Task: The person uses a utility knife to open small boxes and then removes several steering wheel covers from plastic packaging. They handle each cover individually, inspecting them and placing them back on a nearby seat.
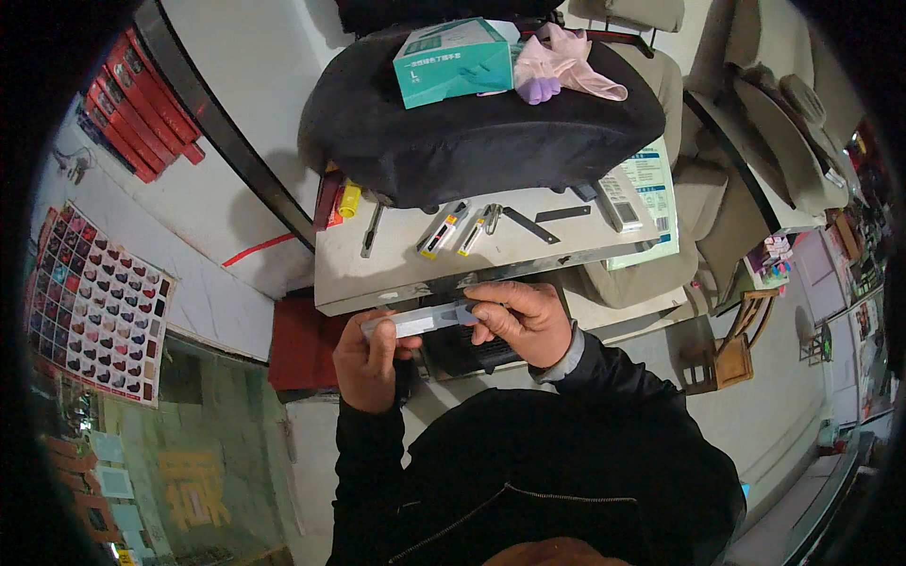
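off-white counter (342,274) is spreading out before you, utility knives (440,236) lying on it. just off its near edge, your left hand (366,363) is clamping one end of a slim pack (413,323) and your right hand (528,325) is pinching the other, both grips closed on it. you would likely be doing best by holding the left grip steady and working along the length, not twisting. the pack is looking flat and straight, showing a whitish face and a small grey right end (451,314).
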Tool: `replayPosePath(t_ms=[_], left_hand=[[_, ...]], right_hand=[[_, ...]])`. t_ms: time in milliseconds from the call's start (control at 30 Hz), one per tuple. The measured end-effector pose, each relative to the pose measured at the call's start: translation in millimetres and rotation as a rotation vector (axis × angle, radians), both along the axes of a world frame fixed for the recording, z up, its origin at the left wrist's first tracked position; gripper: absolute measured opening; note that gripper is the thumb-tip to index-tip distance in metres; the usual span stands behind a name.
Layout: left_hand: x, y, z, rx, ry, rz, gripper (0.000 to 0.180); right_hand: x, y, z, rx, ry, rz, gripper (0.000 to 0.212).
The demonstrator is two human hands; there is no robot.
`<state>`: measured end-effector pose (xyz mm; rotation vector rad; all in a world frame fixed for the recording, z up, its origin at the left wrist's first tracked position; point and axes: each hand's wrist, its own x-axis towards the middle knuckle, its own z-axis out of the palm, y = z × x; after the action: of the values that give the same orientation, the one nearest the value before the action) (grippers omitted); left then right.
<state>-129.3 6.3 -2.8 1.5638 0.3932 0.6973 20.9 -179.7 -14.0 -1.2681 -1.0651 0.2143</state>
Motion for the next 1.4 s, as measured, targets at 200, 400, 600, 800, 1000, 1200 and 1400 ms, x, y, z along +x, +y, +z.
replayPosePath(t_ms=[200, 400, 600, 800, 1000, 1200, 1400], left_hand=[[6.8, -10.4, -2.2, -0.036, -0.064, -0.093, 0.028], [10.2, -22.9, -10.2, -0.129, -0.008, -0.103, 0.028], [6.8, -0.2, -2.6, 0.034, 0.13, -0.261, 0.031], [12.2, -0.4, 18.5, 0.493, 0.261, -0.582, 0.025], [22.9, -17.5, 8.1, 0.459, 0.256, -0.572, 0.023], [19.5, -11.9, 1.7, 0.401, 0.226, -0.463, 0.019], [23.3, -15.3, -0.4, 0.429, 0.225, -0.459, 0.02]], right_hand=[[-1.3, -7.9, 2.8, 0.03, 0.086, -0.018, 0.022], [-1.4, -19.3, 5.1, -0.026, 0.04, -0.098, 0.021], [2.8, -26.1, 10.8, -0.037, -0.051, -0.075, 0.021], [9.6, -25.8, 18.3, -0.158, -0.157, 0.056, 0.022], [30.7, -36.4, 23.5, -0.25, -0.294, -0.057, 0.035], [122.6, -51.4, 18.0, -0.434, -0.98, -0.99, 0.019], [170.5, -50.0, -2.2, -0.67, -1.13, -1.153, 0.016]])
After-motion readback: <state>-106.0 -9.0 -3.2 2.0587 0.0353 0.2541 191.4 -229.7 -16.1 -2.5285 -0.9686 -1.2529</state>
